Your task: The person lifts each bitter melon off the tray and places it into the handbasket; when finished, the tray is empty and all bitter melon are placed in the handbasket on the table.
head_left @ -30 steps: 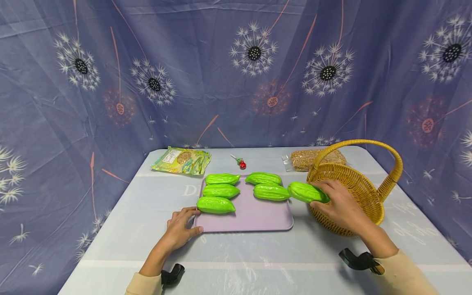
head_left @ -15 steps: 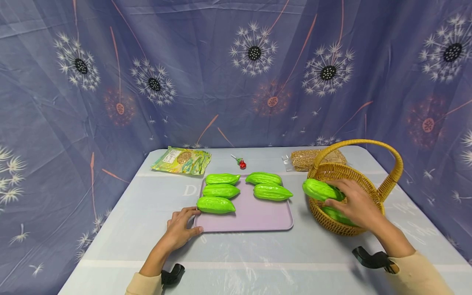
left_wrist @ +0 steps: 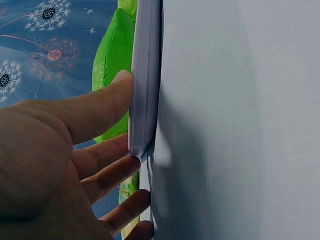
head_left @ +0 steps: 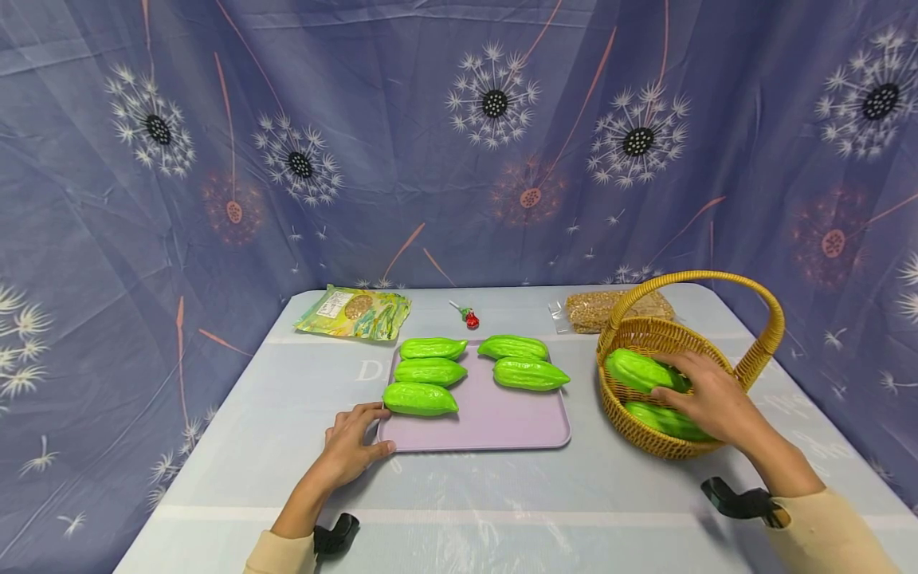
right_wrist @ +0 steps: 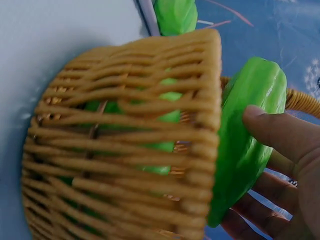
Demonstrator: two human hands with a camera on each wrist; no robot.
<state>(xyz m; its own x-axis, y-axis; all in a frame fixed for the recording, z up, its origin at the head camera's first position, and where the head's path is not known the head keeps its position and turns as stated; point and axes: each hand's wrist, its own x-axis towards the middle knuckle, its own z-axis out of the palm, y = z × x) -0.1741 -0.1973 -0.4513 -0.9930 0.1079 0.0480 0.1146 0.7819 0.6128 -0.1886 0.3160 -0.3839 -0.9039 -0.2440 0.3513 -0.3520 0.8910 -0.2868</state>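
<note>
My right hand (head_left: 710, 399) grips a bright green, ridged bitter melon (head_left: 638, 370) at the wicker basket (head_left: 634, 437). In the right wrist view this held bitter melon (right_wrist: 245, 145) is at the basket's rim, with the thumb on one side and fingers on the other. Another bitter melon (head_left: 663, 422) lies inside the basket, partly hidden by the hand. My left hand (head_left: 351, 446) touches the left front corner of the lilac tray (head_left: 495, 422), its thumb and fingers nearly straight at the edge (left_wrist: 142, 100). Several bitter melons (head_left: 430, 372) lie on the tray in two columns.
A green printed packet (head_left: 355, 313) lies at the back left of the table. Behind the tray is a red-topped lollipop (head_left: 470, 319). A clear bag of grains (head_left: 591, 311) lies behind the basket, whose tall handle (head_left: 699, 277) arches overhead. A patterned curtain (head_left: 402, 159) hangs behind.
My right hand has carried the bitter melon rightward from the basket's left side to over its opening. The bitter melon inside has come into view. My left hand and the tray have not moved.
</note>
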